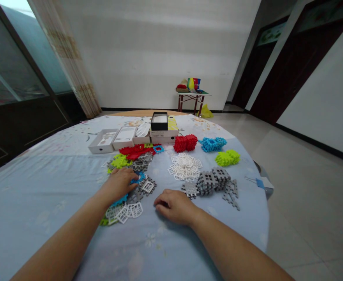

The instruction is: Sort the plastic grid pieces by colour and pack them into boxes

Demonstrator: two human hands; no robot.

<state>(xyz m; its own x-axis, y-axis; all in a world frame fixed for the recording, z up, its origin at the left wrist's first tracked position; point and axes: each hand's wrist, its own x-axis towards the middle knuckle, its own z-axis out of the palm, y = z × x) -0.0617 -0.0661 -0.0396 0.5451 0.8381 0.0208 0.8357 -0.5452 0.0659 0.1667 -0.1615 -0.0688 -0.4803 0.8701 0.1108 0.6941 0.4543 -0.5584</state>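
My left hand [121,182] reaches into a mixed heap of plastic interlocking tiles, thumb and fingers closed around the edge of a blue tile [141,176]. Grey tiles [135,195] and a white window-grid piece [148,187] lie beside it. Fanned white grid pieces [127,212] are nearer to me, partly over green tiles. Red tiles [136,152] and lime-green tiles [120,160] form the far end of the heap. My right hand [174,205] rests on the tablecloth with curled fingers and no piece showing in them, left of the grey tile stacks [208,182].
Sorted piles stand to the right: white grids [185,167], red tiles [185,143], blue tiles [213,144] and lime-green tiles [227,157]. Open white boxes [103,141] and a black box [159,121] line the back. A blue clip [259,183] sits at the table's right edge.
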